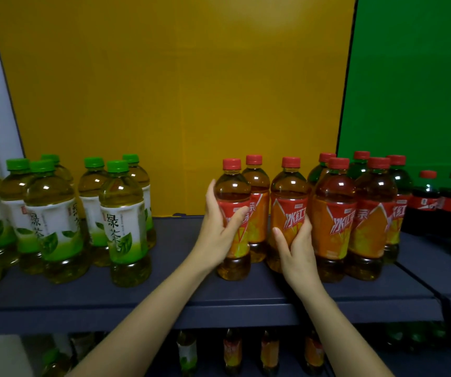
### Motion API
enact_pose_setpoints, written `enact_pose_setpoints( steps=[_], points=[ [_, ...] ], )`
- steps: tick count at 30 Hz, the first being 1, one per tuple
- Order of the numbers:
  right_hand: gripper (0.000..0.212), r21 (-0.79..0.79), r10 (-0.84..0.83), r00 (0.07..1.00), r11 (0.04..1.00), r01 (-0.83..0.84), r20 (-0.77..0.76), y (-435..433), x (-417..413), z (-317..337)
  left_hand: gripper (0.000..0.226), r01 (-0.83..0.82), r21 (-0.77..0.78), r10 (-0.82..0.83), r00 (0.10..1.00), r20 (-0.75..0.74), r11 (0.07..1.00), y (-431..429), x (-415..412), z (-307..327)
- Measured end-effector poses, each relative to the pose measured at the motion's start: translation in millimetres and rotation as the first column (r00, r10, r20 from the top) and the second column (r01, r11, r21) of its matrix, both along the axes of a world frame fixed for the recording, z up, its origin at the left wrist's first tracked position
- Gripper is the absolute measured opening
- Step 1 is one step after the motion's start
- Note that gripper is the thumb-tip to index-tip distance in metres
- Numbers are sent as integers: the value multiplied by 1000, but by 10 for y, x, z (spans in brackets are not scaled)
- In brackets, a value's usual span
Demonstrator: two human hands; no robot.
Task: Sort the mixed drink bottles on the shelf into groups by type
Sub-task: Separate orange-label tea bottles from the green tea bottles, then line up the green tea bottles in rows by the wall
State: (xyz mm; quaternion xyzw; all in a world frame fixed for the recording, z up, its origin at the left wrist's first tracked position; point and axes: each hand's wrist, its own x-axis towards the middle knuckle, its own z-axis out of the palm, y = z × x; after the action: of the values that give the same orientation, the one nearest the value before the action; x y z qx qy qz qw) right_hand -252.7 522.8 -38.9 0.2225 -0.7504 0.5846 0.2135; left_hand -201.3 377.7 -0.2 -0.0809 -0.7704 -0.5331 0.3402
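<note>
Several green tea bottles [123,221] with green caps stand grouped at the left of the dark shelf [180,292]. Several iced red tea bottles [333,219] with red caps and orange labels stand grouped at the middle right. My left hand [218,235] wraps around the leftmost red tea bottle [232,186], which stands on the shelf. My right hand [297,246] grips the red tea bottle [289,191] beside it. Cola bottles [425,200] stand at the far right.
A yellow back panel [170,99] and a green panel [414,85] rise behind the shelf. A bare stretch of shelf lies between the green tea and red tea groups. More bottles [232,352] stand on the lower shelf.
</note>
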Motion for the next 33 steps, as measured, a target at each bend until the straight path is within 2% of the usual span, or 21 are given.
enact_pose_setpoints(
  steps=[5,11,14,16,18,21,24,27,30,33],
  points=[
    [66,71,30,995,997,-36,90,-33,-49,-56,84,7,8,-7,1000,4,1000,147,-289,-3],
    [73,151,47,990,986,-67,133,54,61,-89,85,4,15,-5,999,49,1000,187,-460,15],
    [77,219,34,995,974,-53,91,79,254,-82,83,-14,-44,18,995,103,999,164,-337,45],
    [72,206,4,1000,979,-3,-1,48,434,-63,63,-126,-136,134,990,46,983,104,-117,47],
    [59,139,-5,989,990,26,-148,-38,601,-30,35,-230,-193,218,973,-78,954,-10,149,7],
    [45,139,105,964,988,-73,-245,-284,722,41,14,-326,-179,276,927,-256,928,-251,567,-91],
    [39,211,300,939,942,-262,-169,-649,785,125,15,-454,-121,390,851,-351,883,-564,937,-177],
    [47,242,452,890,872,-426,-64,-1102,842,177,14,-533,17,505,789,-349,846,-916,1185,-276],
    [63,223,531,842,813,-539,98,-1539,878,175,16,-558,105,566,792,-227,823,-1221,1267,-365],
    [63,253,493,862,824,-506,119,-1834,848,115,29,-515,81,521,848,-95,853,-1437,1255,-452]
  ],
)
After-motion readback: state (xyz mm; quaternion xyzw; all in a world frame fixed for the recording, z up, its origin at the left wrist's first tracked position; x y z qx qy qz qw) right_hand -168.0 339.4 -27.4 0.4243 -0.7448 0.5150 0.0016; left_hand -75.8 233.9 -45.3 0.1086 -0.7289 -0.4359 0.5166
